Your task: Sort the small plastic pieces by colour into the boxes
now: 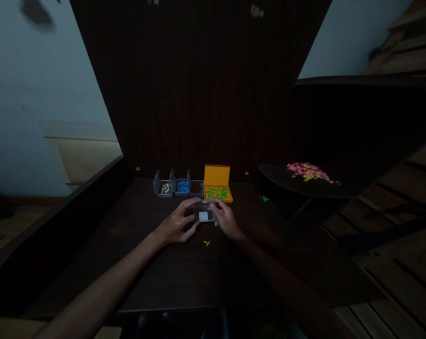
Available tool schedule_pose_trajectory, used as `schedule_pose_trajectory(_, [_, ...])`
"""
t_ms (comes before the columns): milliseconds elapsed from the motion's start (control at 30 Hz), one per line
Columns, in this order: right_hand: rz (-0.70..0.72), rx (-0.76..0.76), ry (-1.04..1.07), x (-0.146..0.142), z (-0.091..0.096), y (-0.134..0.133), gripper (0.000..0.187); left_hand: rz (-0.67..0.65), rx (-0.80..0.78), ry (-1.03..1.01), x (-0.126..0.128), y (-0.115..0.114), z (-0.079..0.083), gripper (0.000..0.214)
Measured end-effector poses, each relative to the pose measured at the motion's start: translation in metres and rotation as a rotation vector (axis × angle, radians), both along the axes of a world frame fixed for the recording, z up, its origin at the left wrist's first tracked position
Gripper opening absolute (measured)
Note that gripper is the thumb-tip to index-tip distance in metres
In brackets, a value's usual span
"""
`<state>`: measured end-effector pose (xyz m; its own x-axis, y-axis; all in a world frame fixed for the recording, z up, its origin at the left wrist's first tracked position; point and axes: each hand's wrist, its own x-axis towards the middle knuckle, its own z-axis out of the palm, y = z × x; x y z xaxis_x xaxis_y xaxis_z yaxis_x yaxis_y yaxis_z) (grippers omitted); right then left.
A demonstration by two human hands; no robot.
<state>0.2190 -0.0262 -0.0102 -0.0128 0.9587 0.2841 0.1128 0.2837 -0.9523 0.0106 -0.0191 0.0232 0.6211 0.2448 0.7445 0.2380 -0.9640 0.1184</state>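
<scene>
Head view: a small clear box [203,216] is being held between both hands at the middle of the dark desk [156,278], with a white patch being shown in it. Its left side is being gripped by the left hand [178,223], whose fingers are being kept curved and apart, the forefinger being laid toward the far edge. The right side is being pinched by the right hand [225,220]; how firmly either is pressing cannot be told. Just beyond, green pieces [216,193] are being held in an open orange case [217,175]. To its left, pale pieces [165,188] and blue pieces [182,187] are being kept in two clear containers, beside a third whose dark contents are being obscured by shadow. Yellow bits [206,243] are being left nearer the desk's front edge. At right, a colourful pile [307,172] is being supported by a corner shelf [298,187].
</scene>
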Motion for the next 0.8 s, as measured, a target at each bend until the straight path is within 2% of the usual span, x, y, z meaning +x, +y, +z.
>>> schedule_pose_trajectory(133, [-0.068, 0.008, -0.025, -0.004, -0.003, -0.001, 0.039, 0.022, -0.081, -0.022, 0.0, -0.007, -0.003, 0.032])
schedule_pose_trajectory(267, [-0.126, 0.002, 0.003, -0.007, -0.004, -0.002, 0.041, 0.078, -0.232, -0.098, -0.001, -0.007, -0.003, 0.05])
schedule_pose_trajectory(367, [-0.14, -0.021, 0.019, -0.01, -0.002, -0.002, 0.043, 0.056, -0.373, -0.109, -0.001, -0.005, -0.006, 0.058])
schedule_pose_trajectory(567, [-0.053, -0.032, -0.025, -0.006, 0.001, 0.001, 0.044, 0.01, -0.611, -0.177, 0.001, -0.004, -0.013, 0.064])
schedule_pose_trajectory(800, [0.037, -0.018, -0.085, 0.001, 0.002, 0.0, 0.039, 0.12, -0.653, -0.338, -0.002, 0.004, -0.016, 0.07])
